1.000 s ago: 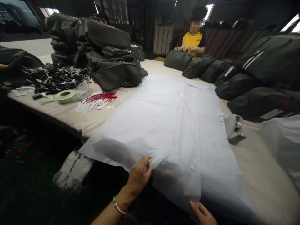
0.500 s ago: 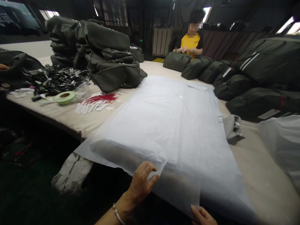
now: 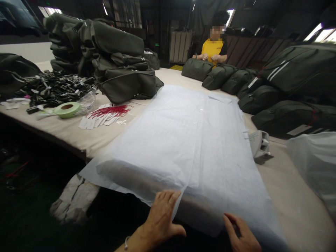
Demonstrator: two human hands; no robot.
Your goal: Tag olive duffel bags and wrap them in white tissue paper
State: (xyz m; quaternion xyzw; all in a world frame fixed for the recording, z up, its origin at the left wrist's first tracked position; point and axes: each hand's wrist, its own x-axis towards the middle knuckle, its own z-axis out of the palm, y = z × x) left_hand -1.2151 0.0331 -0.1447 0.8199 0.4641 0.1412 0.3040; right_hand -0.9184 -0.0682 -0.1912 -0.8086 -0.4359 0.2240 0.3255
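Note:
A thin, translucent white sheet (image 3: 168,133) lies lengthwise over the table, its near end hanging past the front edge. Its layers overlap along a seam near the middle, and a darker, bulky shape shows through at the near end. My left hand (image 3: 161,217) rests against the hanging edge with its fingers stretched out and the thumb spread away. To the right, my right hand (image 3: 243,232) is at the lower part of the sheet. Its thumb and a fingertip come together on the sheet, while the other fingers are partly hidden.
Dark green bags (image 3: 126,84) are stacked at left; more bags (image 3: 288,115) stand at right. Red-corded tags (image 3: 105,115), green tape (image 3: 67,109) and dark straps (image 3: 60,89) lie on the table (image 3: 105,143). A tape dispenser (image 3: 261,147) sits right. A person (image 3: 212,49) stands beyond.
My left hand has opened from its grip on the sheet's edge, thumb now spread. My right hand has moved up and slightly right along the sheet. The view has shifted a little.

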